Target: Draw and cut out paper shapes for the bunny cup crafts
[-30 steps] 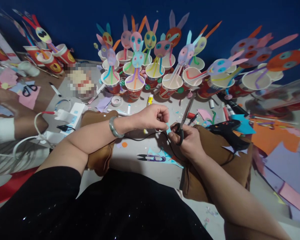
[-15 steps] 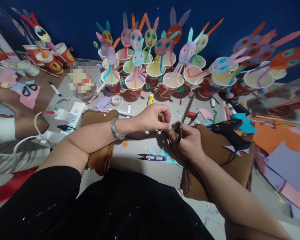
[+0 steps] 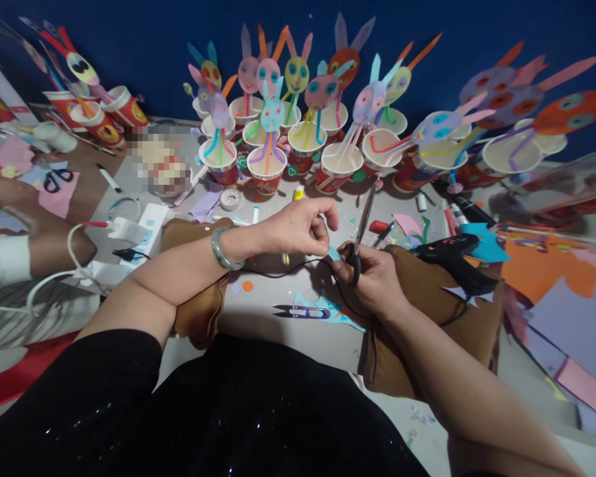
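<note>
My right hand [image 3: 375, 275] grips a pair of black-handled scissors [image 3: 364, 222], their blades pointing up and away from me. Between the fingertips of both hands is a small light-blue paper piece [image 3: 334, 254]. My left hand [image 3: 302, 228] has its thumb and a finger pinched at the left end of this paper, with the other fingers curled. On the table below lie dark thread snips [image 3: 302, 311], partly over light-blue paper scraps [image 3: 345, 317]. A thin black cable [image 3: 283, 271] runs beneath my hands.
Several red paper cups [image 3: 266, 173] with paper rabbit figures line the back. A black glue gun [image 3: 457, 262] rests on a brown cushion [image 3: 427, 331] at right. At left are a white power strip [image 3: 151, 232] and another person's arm [image 3: 54, 225]. Orange paper [image 3: 546, 271] lies far right.
My left hand has drawn slightly left, away from my right fingertips, and the light-blue paper now shows between them. The right hand still holds the scissors in nearly the same place.
</note>
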Motion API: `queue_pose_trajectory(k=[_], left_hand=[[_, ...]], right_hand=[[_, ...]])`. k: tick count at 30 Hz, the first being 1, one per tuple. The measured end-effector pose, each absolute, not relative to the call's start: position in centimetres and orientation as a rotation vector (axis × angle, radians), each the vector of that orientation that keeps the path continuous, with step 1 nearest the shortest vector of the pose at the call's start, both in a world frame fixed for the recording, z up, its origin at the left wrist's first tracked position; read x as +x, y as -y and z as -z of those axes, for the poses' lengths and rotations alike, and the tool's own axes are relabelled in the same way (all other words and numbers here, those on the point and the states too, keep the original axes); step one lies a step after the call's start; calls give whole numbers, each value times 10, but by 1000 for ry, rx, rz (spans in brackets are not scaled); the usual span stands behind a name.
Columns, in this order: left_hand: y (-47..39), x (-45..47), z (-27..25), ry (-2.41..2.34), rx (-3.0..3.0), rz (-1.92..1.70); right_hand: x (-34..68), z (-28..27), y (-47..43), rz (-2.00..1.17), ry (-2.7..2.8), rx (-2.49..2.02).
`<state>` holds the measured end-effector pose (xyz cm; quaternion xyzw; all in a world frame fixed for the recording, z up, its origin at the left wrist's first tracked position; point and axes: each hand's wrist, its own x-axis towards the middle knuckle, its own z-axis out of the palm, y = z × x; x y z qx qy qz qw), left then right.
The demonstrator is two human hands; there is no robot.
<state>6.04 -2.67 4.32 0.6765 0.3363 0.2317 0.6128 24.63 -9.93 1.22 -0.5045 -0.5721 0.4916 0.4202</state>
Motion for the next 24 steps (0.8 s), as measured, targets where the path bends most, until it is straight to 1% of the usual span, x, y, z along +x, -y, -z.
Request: queue_pose_trajectory(k=[4, 9, 13, 24], left_hand=[[23, 60, -40, -801, 1553, -600], [27, 65, -35, -704, 1544, -512], [32, 68, -32, -704, 1596, -538], [33, 67, -35, -784, 1649, -602]], right_hand=[[246, -12, 100, -1244, 1407, -1247], [246, -9, 100, -1272, 1398, -1244], [247, -6, 99, -1290, 1383, -1232], [248, -8, 99, -1164, 1399, -1301]])
